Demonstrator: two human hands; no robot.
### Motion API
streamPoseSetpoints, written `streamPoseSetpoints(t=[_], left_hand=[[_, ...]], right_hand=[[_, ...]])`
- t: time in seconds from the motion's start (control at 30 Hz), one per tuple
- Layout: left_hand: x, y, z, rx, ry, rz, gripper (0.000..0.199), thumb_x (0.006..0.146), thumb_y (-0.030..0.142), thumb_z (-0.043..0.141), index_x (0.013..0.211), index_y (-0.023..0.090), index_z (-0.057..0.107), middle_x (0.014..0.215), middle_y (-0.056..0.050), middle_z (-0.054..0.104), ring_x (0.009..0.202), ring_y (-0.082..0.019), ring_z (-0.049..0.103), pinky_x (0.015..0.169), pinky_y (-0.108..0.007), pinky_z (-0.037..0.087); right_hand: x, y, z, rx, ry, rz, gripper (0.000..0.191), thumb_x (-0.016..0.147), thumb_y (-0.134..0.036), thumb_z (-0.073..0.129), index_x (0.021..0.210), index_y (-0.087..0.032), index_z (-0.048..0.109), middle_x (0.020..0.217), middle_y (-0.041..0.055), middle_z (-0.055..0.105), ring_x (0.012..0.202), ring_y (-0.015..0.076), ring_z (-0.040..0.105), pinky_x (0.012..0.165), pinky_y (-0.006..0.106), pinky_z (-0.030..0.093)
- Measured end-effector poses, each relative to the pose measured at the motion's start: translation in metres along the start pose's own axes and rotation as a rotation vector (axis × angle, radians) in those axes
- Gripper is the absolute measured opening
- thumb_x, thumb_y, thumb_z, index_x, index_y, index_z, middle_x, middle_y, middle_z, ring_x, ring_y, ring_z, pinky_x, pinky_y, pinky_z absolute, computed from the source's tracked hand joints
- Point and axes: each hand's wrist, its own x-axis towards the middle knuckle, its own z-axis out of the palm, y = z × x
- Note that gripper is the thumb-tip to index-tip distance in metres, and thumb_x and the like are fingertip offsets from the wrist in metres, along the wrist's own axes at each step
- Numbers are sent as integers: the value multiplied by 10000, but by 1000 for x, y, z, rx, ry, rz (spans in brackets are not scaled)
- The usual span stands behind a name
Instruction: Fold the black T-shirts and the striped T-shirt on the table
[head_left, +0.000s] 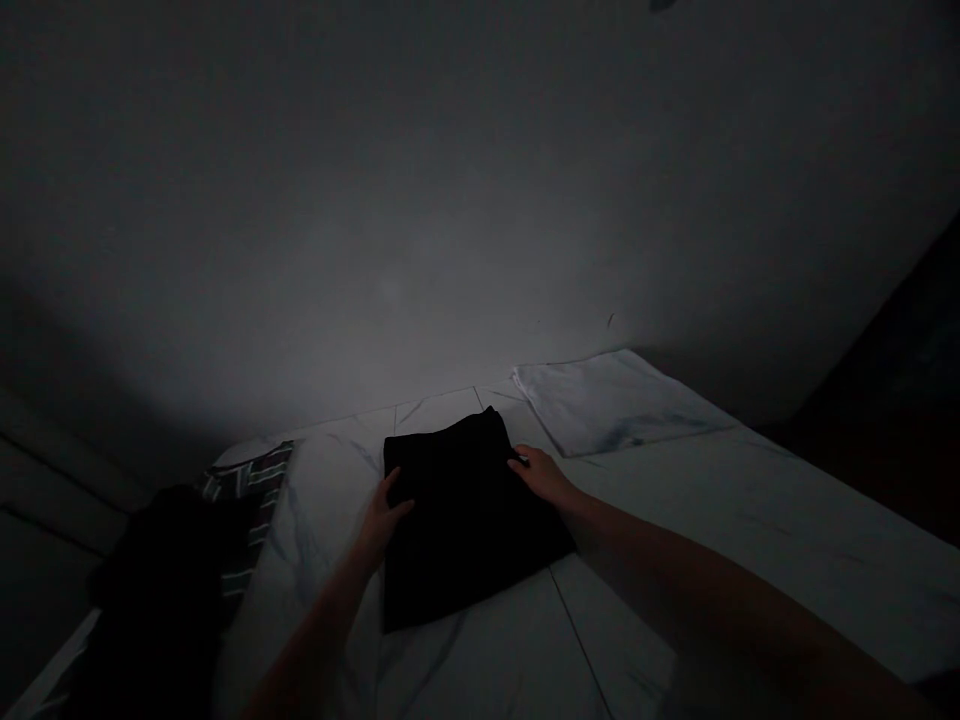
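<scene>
A folded black cloth point(457, 530), perhaps a garment, lies or is held just over the marble-patterned surface; its exact kind is lost in the dark. My left hand point(381, 520) grips its left edge, thumb and a finger reaching over the fabric and the other fingers hidden. At the upper right edge, my right hand point(541, 474) has hold of the cloth between thumb and fingers. The fabric's top edge rises to a small peak near the right corner.
A flat, folded white cloth point(615, 400) lies at the back right, near the grey wall point(450, 220). Dark clothing point(157, 590) is heaped at the left on a striped cloth point(262, 500). The marble-patterned surface point(720, 520) has seams and ends at the right.
</scene>
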Motion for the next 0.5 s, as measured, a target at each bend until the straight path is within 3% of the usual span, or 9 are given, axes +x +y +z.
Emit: streamPoseSetpoints(t=[0.07,0.17,0.37,0.5], left_hand=[[5,15,12,-64,2,22,703,771,211,641,1445,241,442,1463,-85,507,1342,-258,487,1101,-433,433],[16,53,39,-103,-17,160,720,772,221,659,1456,266,437,1492,-68,475,1368,-258,455,1148,-444,381],[69,153,117,-135,-96,457,755,778,204,656,1486,260,398,1490,-62,454,1386,-249,419,1180,-426,333],[124,194,183,-224,-117,500,762,783,160,642,1492,255,381,1499,-74,448,1368,-245,444,1157,-416,372]], right_hand=[[8,2,-13,52,11,-37,269,896,-225,544,1097,-159,711,1125,117,728,1059,248,664,947,367,475],[23,10,-48,88,69,-60,270,881,-250,562,1079,-175,729,1113,103,734,1071,257,662,956,382,479],[65,52,-172,51,227,-77,265,863,-308,618,1071,-204,745,1076,78,748,1029,267,671,945,389,483],[98,93,-243,-26,294,-22,303,898,-313,584,1135,-183,720,1073,92,746,974,244,683,881,349,503]])
